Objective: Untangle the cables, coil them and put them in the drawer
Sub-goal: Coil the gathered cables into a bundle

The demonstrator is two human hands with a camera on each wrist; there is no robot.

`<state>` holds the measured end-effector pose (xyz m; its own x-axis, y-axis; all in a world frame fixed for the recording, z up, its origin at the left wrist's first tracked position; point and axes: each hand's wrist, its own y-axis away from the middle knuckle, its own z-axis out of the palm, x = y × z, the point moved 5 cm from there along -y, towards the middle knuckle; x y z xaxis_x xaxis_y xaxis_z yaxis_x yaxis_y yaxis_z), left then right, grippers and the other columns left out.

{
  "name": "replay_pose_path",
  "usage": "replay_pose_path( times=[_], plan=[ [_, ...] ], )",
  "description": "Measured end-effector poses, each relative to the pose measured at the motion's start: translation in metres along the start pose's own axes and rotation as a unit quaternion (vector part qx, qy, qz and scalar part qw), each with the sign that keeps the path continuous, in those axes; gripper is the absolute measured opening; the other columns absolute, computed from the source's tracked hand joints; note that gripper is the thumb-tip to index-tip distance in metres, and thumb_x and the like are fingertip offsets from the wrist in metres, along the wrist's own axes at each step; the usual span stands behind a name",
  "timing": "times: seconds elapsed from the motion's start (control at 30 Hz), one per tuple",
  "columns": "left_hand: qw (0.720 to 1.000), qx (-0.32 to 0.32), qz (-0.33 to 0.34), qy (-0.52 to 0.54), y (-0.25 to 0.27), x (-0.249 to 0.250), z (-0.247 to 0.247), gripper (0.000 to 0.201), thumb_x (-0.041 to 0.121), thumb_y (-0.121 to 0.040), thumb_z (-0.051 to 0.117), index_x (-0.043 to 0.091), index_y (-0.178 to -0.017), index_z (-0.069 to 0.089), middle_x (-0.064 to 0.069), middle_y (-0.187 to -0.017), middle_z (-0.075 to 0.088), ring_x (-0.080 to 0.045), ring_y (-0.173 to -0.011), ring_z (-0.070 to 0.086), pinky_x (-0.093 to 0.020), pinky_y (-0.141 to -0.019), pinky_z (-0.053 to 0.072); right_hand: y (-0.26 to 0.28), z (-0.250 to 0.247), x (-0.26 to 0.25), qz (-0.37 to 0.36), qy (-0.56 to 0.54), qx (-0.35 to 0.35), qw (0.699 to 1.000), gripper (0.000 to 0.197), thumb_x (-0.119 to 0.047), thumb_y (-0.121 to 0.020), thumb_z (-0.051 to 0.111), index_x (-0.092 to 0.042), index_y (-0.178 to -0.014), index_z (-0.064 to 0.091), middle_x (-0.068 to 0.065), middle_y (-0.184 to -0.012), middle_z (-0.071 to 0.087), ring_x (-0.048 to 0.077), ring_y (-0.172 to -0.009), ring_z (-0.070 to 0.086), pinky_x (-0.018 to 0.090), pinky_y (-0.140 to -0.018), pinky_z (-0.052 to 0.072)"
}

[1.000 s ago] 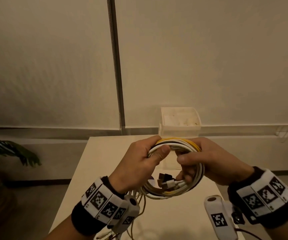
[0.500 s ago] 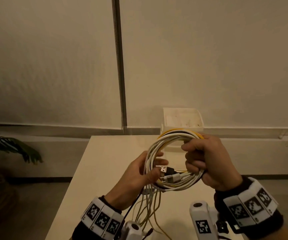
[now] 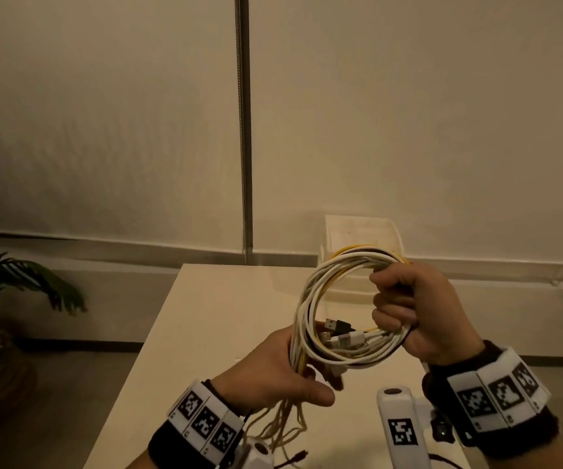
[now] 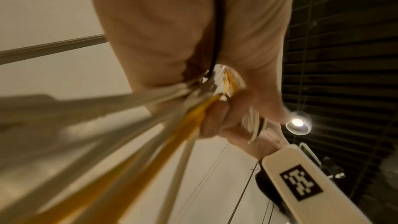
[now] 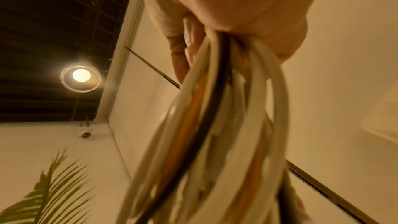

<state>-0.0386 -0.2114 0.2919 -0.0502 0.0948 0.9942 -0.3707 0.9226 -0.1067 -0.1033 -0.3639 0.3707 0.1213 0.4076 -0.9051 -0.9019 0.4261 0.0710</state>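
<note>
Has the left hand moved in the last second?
Yes. The left hand slid down the cable coil, nearer the person and farther from the white box.

The cables [image 3: 310, 292] form one upright round coil of white, yellow and black strands, held above the table. Several plugs [image 3: 341, 336], one black, others white and silver, stick into the open middle of the loop. Loose tails [image 3: 287, 421] hang from the coil's lower left. Behind it stands the white drawer [image 3: 361, 231], open at the top, on the table's far edge.
</note>
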Motion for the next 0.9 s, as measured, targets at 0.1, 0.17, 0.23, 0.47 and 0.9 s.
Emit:
replay_pose_path(
  times=[0.1, 0.17, 0.23, 0.47, 0.9],
  plan=[
    [0.997, 0.06, 0.003, -0.046, 0.0, 0.005, -0.008, 0.048, -0.002, -0.07, 0.08, 0.014, -0.114, 0.067, -0.007, -0.093, 0.073, -0.023, -0.086, 0.068, -0.055, -0.087, 0.055, -0.003, -0.004, 0.002, 0.014, -0.035, 0.003, 0.999, 0.035, -0.005, -0.06, 0.058, -0.021, -0.055, 0.027, -0.009, -0.037, 0.015, 0.006, -0.025, 0.014, 0.017, -0.033, 0.017],
    [0.993, 0.104, 0.001, -0.048, 0.001, 0.003, -0.013, 0.038, 0.0, -0.069, 0.08, 0.013, -0.104, 0.07, -0.011, -0.091, 0.074, -0.027, -0.083, 0.068, -0.058, -0.084, 0.055, -0.004, -0.003, 0.002, 0.015, -0.068, -0.009, 0.998, 0.035, -0.006, -0.058, 0.061, -0.02, -0.053, 0.03, -0.009, -0.035, 0.018, 0.005, -0.024, 0.016, 0.017, -0.032, 0.017],
    [0.992, 0.119, 0.001, -0.031, 0.003, -0.001, -0.017, 0.032, -0.003, -0.072, 0.079, 0.013, -0.098, 0.071, -0.012, -0.088, 0.074, -0.027, -0.081, 0.069, -0.056, -0.081, 0.057, -0.004, 0.001, 0.002, 0.017, -0.091, -0.029, 0.995, 0.035, -0.008, -0.052, 0.066, -0.02, -0.05, 0.033, -0.01, -0.034, 0.02, 0.005, -0.024, 0.018, 0.017, -0.031, 0.018],
    [0.993, 0.104, -0.052, -0.02, 0.007, -0.021, -0.007, 0.025, -0.012, -0.068, 0.074, 0.011, -0.072, 0.065, 0.004, -0.065, 0.068, -0.01, -0.062, 0.063, -0.026, -0.067, 0.051, -0.01, 0.016, 0.01, 0.051, -0.163, -0.079, 0.982, 0.054, -0.006, -0.042, 0.079, -0.022, -0.053, 0.028, -0.01, -0.034, 0.022, 0.005, -0.024, 0.02, 0.018, -0.028, 0.022],
    [0.957, 0.258, 0.027, 0.128, -0.003, -0.013, 0.022, 0.026, 0.015, -0.04, 0.085, 0.02, -0.059, 0.067, 0.002, -0.056, 0.057, -0.018, -0.062, 0.055, -0.032, -0.059, 0.046, -0.015, 0.034, 0.015, 0.004, -0.204, 0.011, 0.979, 0.033, -0.007, -0.067, 0.053, -0.022, -0.05, 0.029, -0.01, -0.034, 0.018, 0.006, -0.026, 0.016, 0.019, -0.03, 0.018]
  ],
)
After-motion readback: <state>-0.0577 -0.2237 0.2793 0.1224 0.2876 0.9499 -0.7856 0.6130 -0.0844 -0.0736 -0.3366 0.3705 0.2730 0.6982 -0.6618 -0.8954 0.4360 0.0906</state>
